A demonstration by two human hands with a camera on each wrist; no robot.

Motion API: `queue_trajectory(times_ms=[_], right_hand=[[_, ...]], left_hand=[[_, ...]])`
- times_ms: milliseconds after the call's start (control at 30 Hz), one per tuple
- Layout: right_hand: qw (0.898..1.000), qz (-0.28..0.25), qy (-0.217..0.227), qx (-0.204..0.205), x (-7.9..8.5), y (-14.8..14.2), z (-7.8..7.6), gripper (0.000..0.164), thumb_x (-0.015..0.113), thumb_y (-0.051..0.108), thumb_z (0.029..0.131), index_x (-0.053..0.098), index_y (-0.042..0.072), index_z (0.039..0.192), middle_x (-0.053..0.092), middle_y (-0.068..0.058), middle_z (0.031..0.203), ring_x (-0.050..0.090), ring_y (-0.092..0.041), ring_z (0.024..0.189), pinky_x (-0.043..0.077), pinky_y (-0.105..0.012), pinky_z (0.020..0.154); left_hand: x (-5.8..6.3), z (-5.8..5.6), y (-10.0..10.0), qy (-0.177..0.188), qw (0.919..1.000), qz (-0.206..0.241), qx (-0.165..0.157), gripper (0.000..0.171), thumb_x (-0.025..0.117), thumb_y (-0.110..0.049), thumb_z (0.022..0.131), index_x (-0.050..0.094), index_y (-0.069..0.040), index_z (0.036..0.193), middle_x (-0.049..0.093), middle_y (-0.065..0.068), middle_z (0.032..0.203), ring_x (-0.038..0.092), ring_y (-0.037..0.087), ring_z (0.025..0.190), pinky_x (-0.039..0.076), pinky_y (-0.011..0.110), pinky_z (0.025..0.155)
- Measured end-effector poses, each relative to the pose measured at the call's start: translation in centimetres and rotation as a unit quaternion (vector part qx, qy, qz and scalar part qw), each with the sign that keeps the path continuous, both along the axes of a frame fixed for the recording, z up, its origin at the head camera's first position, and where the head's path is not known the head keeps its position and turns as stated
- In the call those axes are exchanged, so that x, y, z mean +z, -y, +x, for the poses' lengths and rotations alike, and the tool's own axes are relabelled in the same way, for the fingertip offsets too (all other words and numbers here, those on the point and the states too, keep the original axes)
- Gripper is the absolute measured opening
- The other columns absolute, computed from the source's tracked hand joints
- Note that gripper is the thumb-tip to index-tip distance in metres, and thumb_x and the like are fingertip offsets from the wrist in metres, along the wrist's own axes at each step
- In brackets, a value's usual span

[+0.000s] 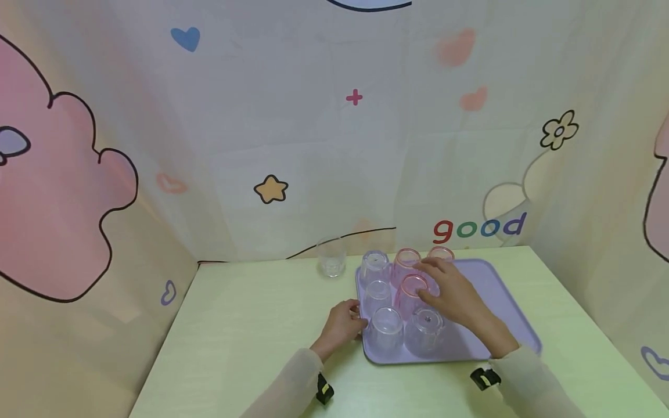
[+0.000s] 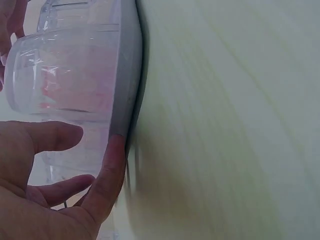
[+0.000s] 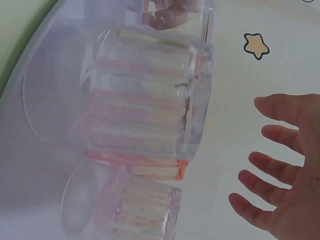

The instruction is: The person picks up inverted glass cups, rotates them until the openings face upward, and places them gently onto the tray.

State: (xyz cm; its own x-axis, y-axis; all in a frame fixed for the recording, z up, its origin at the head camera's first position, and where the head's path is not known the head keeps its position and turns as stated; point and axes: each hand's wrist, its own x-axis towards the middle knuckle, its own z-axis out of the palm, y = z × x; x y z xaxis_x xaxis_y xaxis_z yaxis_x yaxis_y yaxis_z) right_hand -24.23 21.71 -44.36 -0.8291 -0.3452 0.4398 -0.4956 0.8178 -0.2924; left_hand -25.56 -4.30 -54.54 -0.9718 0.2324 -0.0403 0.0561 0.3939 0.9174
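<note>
Several clear and pink glasses stand on a lavender tray [image 1: 496,284], grouped over its left part. My left hand [image 1: 342,326] is at the tray's left edge. In the left wrist view, one finger [image 2: 107,182] touches the tray's side, while the thumb reaches toward a clear glass [image 2: 65,75]. My right hand [image 1: 452,290] hovers above the glasses beside a pink glass [image 1: 413,293]. The right wrist view shows that hand [image 3: 285,170] with fingers spread and nothing held. A ribbed clear glass [image 3: 145,95] stands base up on the tray, apart from those fingers.
Another clear glass [image 1: 331,264] stands on the pale green table [image 1: 235,331], behind and left of the tray. A printed curtain [image 1: 313,133] encloses the table at the back and sides. Two clear glasses, one at front left [image 1: 387,331], stand along the tray's near edge.
</note>
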Motion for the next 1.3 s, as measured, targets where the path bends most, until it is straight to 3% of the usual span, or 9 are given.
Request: queue_trajectory(times_ms=[200, 400, 567, 767, 900, 1100, 1300], right_hand=[[1.000, 0.012, -0.019, 0.008, 0.1, 1.0, 0.4, 0.052, 0.079, 0.020, 0.079, 0.062, 0.009, 0.127, 0.060, -0.016, 0.129, 0.059, -0.039, 0.116, 0.051, -0.060, 0.089], [0.998, 0.024, -0.050, 0.027, -0.1, 1.8, 0.6, 0.053, 0.080, 0.022, 0.079, 0.062, 0.010, 0.127, 0.060, -0.015, 0.129, 0.060, -0.038, 0.116, 0.053, -0.058, 0.085], [0.996, 0.019, -0.069, 0.049, -0.2, 2.4, 0.7, 0.052, 0.081, 0.018, 0.078, 0.063, 0.008, 0.125, 0.061, -0.015, 0.127, 0.059, -0.036, 0.115, 0.053, -0.054, 0.091], [0.993, 0.020, -0.093, 0.064, 0.0, 3.2, 1.1, 0.050, 0.081, 0.016, 0.076, 0.064, 0.008, 0.123, 0.061, -0.013, 0.127, 0.058, -0.037, 0.116, 0.052, -0.054, 0.094], [0.992, 0.023, -0.100, 0.075, -0.2, 3.7, 1.4, 0.050, 0.081, 0.017, 0.076, 0.065, 0.008, 0.122, 0.061, -0.013, 0.127, 0.059, -0.036, 0.115, 0.053, -0.053, 0.092], [0.994, 0.034, -0.069, 0.075, -0.2, 4.4, 1.7, 0.052, 0.079, 0.024, 0.079, 0.062, 0.013, 0.126, 0.061, -0.013, 0.130, 0.059, -0.035, 0.117, 0.050, -0.055, 0.096], [0.995, 0.033, -0.059, 0.076, -0.2, 5.1, 1.8, 0.055, 0.080, 0.028, 0.080, 0.061, 0.014, 0.130, 0.059, -0.012, 0.134, 0.057, -0.036, 0.122, 0.046, -0.059, 0.100]], left_hand=[[1.1, 0.0, 0.9, -0.051, 0.9975, -0.048, 0.000, 0.050, 0.070, -0.012, 0.085, 0.055, 0.003, 0.131, 0.060, 0.019, 0.117, 0.068, 0.017, 0.084, 0.056, 0.024, 0.060], [2.9, -0.3, 1.9, -0.133, 0.9847, -0.111, 0.025, 0.040, 0.067, -0.019, 0.089, 0.060, -0.005, 0.126, 0.063, 0.014, 0.117, 0.067, 0.022, 0.096, 0.055, 0.032, 0.076], [4.5, -0.6, 2.8, -0.187, 0.9665, -0.171, 0.044, 0.039, 0.064, -0.023, 0.091, 0.060, -0.010, 0.127, 0.063, 0.009, 0.121, 0.067, 0.023, 0.102, 0.056, 0.037, 0.078], [6.5, -1.3, 3.8, -0.254, 0.9383, -0.229, 0.051, 0.041, 0.064, -0.024, 0.091, 0.059, -0.009, 0.129, 0.061, 0.009, 0.125, 0.066, 0.026, 0.104, 0.056, 0.040, 0.073], [7.4, -1.9, 4.2, -0.272, 0.9260, -0.259, 0.042, 0.044, 0.064, -0.025, 0.092, 0.057, -0.010, 0.132, 0.059, 0.008, 0.130, 0.065, 0.027, 0.107, 0.057, 0.041, 0.075], [8.7, -3.2, 4.9, -0.302, 0.9036, -0.303, 0.029, 0.048, 0.065, -0.026, 0.092, 0.054, -0.011, 0.136, 0.056, 0.010, 0.134, 0.061, 0.029, 0.112, 0.057, 0.044, 0.079], [9.3, -5.0, 5.7, -0.301, 0.8863, -0.351, 0.019, 0.052, 0.061, -0.030, 0.093, 0.050, -0.011, 0.141, 0.051, 0.011, 0.141, 0.055, 0.032, 0.123, 0.055, 0.047, 0.090]])
